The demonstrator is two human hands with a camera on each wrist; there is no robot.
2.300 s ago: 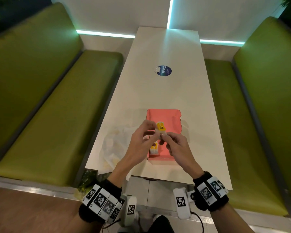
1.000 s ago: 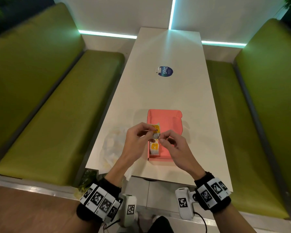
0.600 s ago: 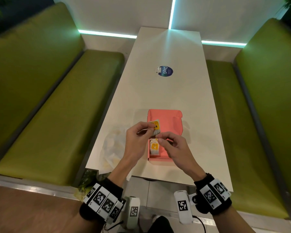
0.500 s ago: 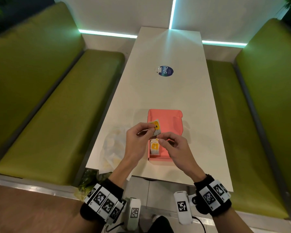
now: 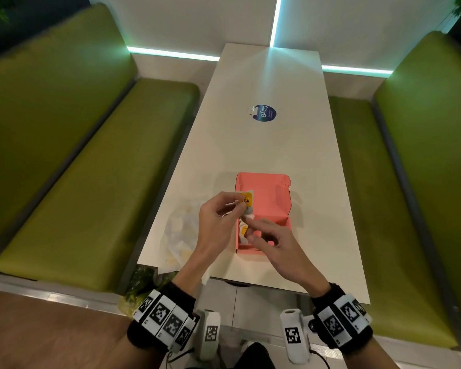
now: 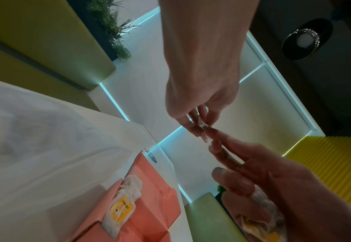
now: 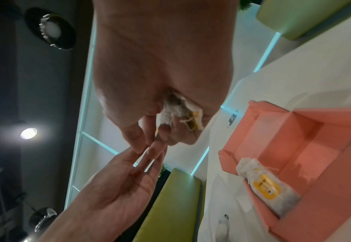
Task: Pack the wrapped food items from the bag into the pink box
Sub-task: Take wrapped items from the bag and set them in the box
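Note:
My left hand [image 5: 240, 206] holds a white-wrapped food item [image 5: 246, 201] with a yellow label above the left side of the open pink box [image 5: 274, 203]. The left wrist view shows the item [image 6: 259, 219] tucked against my palm. My right hand [image 5: 249, 227] reaches up from below, and its fingertips [image 6: 199, 124] pinch the wrapper's lower end. A second wrapped item [image 5: 242, 231] lies in the near left corner of the box, also visible as the labelled packet [image 7: 265, 181] in the right wrist view.
A crumpled clear plastic bag [image 5: 181, 233] with more pale items lies left of the box at the table's near left edge. A round blue sticker [image 5: 262, 113] sits farther up the white table [image 5: 250, 155]. Green benches flank both sides.
Both hands have stayed over the box's left side. The held item has shifted slightly left and turned, and my right fingers have slid to its lower end.

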